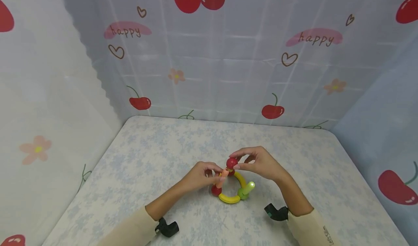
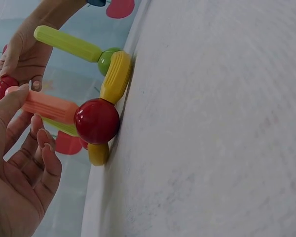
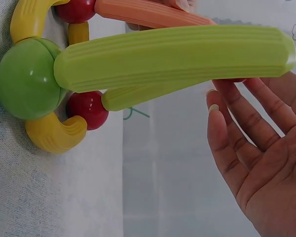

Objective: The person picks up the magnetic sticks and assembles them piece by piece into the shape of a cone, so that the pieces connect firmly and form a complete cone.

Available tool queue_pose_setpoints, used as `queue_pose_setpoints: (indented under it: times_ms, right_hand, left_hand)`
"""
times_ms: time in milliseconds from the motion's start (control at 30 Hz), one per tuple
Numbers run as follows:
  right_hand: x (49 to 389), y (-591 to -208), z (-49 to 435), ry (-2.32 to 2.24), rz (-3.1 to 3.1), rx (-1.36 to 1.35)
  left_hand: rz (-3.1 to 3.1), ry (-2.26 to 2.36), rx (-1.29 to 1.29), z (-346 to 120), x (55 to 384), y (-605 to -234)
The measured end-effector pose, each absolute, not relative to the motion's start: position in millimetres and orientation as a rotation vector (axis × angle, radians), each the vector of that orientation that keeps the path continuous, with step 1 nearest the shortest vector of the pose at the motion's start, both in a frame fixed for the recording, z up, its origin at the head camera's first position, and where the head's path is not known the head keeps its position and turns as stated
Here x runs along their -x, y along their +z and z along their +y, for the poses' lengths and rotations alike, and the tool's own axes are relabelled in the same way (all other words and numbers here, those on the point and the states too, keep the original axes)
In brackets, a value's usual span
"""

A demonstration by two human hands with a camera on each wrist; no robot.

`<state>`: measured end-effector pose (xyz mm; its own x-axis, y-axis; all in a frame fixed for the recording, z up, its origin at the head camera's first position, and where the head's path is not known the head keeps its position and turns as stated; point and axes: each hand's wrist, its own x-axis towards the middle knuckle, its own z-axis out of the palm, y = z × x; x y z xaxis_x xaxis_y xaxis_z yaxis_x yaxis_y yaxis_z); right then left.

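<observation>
A ring of yellow curved rods point(image 1: 229, 199) and balls lies on the table, with straight rods rising from it. My left hand point(image 1: 201, 175) pinches the upper part of an orange rod point(image 2: 52, 106), whose lower end meets a red ball point(image 2: 97, 121). At the ring's far side, my right hand point(image 1: 262, 163) pinches another red ball point(image 1: 232, 163) between thumb and fingers. That ball sits at the top of a light green rod point(image 3: 148, 93), largely hidden in the head view. A second light green rod point(image 1: 249, 187) leans up from a green ball point(image 1: 242, 194), touched by neither hand.
The patterned tabletop point(image 1: 156, 140) extends around the ring. Behind it hangs a curtain point(image 1: 212, 86) printed with cherries and hearts, and more curtain closes both sides. Black wrist devices point(image 1: 168, 228) stick out from both sleeves above the table.
</observation>
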<state>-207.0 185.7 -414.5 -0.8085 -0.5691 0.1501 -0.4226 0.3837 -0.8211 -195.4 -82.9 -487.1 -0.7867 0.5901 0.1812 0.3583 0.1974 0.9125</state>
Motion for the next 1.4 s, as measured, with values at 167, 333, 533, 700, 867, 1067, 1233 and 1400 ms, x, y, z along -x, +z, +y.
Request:
queue_pose_setpoints:
  times_ms: [167, 333, 533, 700, 867, 1067, 1233, 1400]
  right_hand:
    - [205.9, -414.8, 185.6, -1.402, 2.461, 0.932]
    - [205.3, -414.3, 185.1, -1.403, 2.443, 0.951]
    - [203.3, -412.6, 185.2, -1.400, 2.439, 0.951]
    - [203.2, -409.2, 190.3, -1.358, 2.498, 0.954]
    - [202.8, -396.7, 205.4, -1.391, 2.610, 0.910]
    - [197.3, -396.1, 228.0, -1.335, 2.605, 0.846]
    - [178.1, -405.5, 247.0, -1.220, 2.481, 0.893]
    - [165.5, -415.5, 243.2, -1.199, 2.400, 0.992]
  left_hand:
    - [2.251, 1.639, -0.865, -81.8, 195.1, -489.2]
    - [2.245, 1.657, -0.849, -81.7, 195.1, -491.1]
    - [2.261, 1.643, -0.858, -79.0, 193.5, -488.6]
    - [2.303, 1.621, -0.855, -79.2, 194.8, -484.5]
    - [2.420, 1.618, -0.831, -88.5, 199.7, -473.6]
    - [2.515, 1.571, -0.964, -103.6, 204.2, -456.4]
    - [2.461, 1.589, -1.096, -97.8, 205.3, -445.6]
    - [2.396, 1.622, -1.131, -87.7, 205.8, -442.1]
